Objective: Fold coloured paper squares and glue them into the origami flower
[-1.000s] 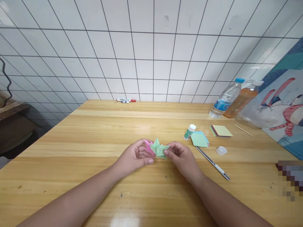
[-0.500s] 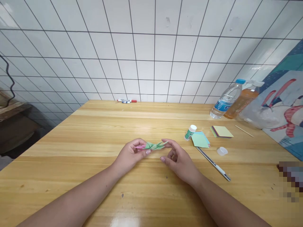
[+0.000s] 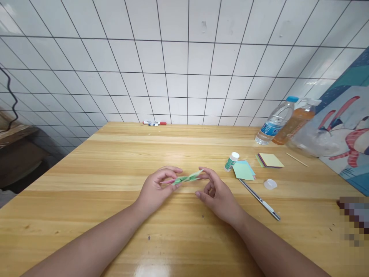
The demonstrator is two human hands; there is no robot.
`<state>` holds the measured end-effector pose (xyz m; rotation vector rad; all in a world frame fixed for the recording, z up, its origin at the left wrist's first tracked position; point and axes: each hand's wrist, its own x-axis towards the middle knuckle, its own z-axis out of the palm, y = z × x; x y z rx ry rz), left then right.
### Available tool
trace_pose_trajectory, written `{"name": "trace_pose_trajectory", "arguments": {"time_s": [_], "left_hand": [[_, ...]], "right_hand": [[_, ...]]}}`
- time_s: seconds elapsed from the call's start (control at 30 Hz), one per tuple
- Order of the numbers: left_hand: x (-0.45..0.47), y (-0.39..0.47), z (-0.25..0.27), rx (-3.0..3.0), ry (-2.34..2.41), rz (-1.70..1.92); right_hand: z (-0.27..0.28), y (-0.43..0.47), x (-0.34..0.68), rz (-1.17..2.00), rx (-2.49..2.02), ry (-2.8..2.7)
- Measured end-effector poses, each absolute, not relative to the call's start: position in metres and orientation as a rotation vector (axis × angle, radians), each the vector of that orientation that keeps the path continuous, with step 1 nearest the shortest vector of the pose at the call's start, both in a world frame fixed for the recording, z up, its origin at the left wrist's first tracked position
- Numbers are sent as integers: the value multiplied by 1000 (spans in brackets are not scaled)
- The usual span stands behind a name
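Folded paper (image 3: 187, 178), green with a pink part at its left end, is held a little above the wooden table. My left hand (image 3: 155, 186) grips its left side, the thumb along the near edge and the index finger raised off the paper. My right hand (image 3: 220, 196) is at the other end, fingers curved and thumb well apart. Its index fingertip is at the paper's raised right tip, apparently touching it. The right hand does not close around anything.
Right of my hands are a glue stick (image 3: 231, 161), green and blue paper squares (image 3: 243, 170), a utility knife (image 3: 261, 200), a clear cap (image 3: 270, 184), a paper stack (image 3: 270, 160) and a thin stick (image 3: 296, 159). A water bottle (image 3: 275, 121) and an orange drink bottle (image 3: 296, 123) stand behind; markers (image 3: 155, 123) lie by the wall.
My left index finger has lifted off the paper. The folded paper has tilted, its right tip now higher. My right hand has barely moved.
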<state>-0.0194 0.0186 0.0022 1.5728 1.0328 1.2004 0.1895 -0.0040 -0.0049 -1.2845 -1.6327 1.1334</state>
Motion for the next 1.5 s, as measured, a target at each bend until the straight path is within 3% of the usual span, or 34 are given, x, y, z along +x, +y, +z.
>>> {"name": "trace_pose_trajectory", "arguments": {"time_s": [0.6,0.83,1.07,1.33,1.5], "left_hand": [[-20,15,5,1719,1021,1125],[-20,17,6,1728,978,1064],[-20,20,7,1615,1065,1092],[-25,28,-9,1748,1435,1203],[-22,21,-4,2278,1255,891]], "right_hand": [[5,-4,190,917,-1270,-1687],[0,-3,192,992,-1153,-1583],[1,-1,196,1094,-1362,-1547],[2,9,208,825,-1578,-1368],[4,4,205,606,-1627,-1691]]}}
